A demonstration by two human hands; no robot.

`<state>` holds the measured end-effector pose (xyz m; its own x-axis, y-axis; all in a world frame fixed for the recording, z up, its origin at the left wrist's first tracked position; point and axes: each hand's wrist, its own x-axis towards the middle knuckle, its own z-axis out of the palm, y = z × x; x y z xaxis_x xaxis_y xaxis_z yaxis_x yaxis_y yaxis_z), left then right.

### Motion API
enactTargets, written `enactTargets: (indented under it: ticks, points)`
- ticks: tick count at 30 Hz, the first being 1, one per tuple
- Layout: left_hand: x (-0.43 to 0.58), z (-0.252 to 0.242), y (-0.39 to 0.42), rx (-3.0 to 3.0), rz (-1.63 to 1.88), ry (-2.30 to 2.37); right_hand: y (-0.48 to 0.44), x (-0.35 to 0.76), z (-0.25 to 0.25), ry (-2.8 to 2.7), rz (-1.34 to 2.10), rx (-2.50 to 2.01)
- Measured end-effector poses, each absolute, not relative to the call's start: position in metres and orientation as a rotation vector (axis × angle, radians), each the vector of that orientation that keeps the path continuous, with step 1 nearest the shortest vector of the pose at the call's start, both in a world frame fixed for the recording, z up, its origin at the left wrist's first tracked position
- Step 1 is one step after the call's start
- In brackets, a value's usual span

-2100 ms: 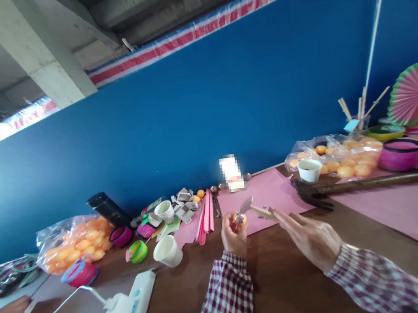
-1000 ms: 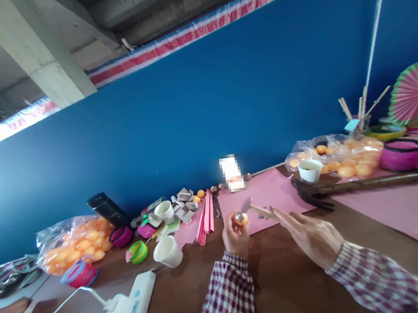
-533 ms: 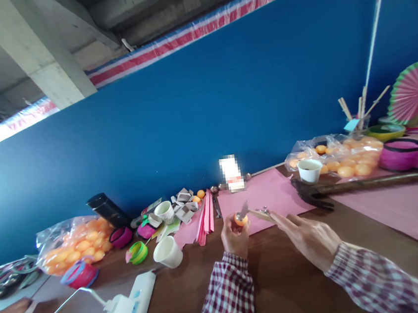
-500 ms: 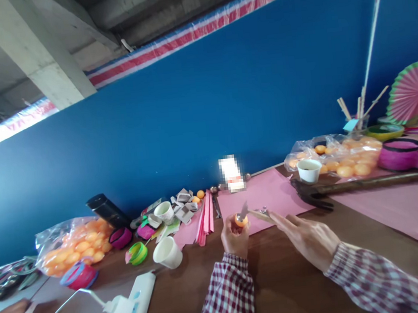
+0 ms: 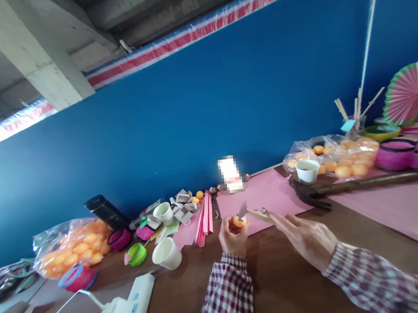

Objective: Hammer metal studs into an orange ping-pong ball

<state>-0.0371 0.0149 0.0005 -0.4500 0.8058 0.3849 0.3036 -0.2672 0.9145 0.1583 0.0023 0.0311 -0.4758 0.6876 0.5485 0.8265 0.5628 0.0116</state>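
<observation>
Orange ball, head view: it is held up in the left hand, near the closest edge of the pink sheet, with a silvery area uppermost. The left hand is curled partway in, thumb and fingers gripping the sides of the ball and leaving its top exposed. The right hand is narrowed to a pinch, fingers nearly straight, on the near end of a wooden handle; the exact thumb placement cannot be told. At the other end, a grey blade stands tilted at the top of the ball. Whether it touches the silvery area is too small to confirm.

For good control, grip the ball firmly but without squeezing; a thin shell would probably dent. Keep the left fingertips below the silvery area, out of the blade's line. A hold closer to the blade would likely steady its tip. Use short, light strokes, and rest the right forearm on the table for support. Stay close to the pink sheet, where small metal pieces lie just beyond the handle, and avoid sweeping toward the hammer or the white cup.
</observation>
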Motion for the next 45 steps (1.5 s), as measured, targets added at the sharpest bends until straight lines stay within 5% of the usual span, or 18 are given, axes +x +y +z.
enactTargets:
  ticks: [45]
  points:
    - [-0.033, 0.01, 0.013, 1.453, 1.765, 1.775, 0.103, 0.195, 0.061, -2.135, -0.328, -2.025]
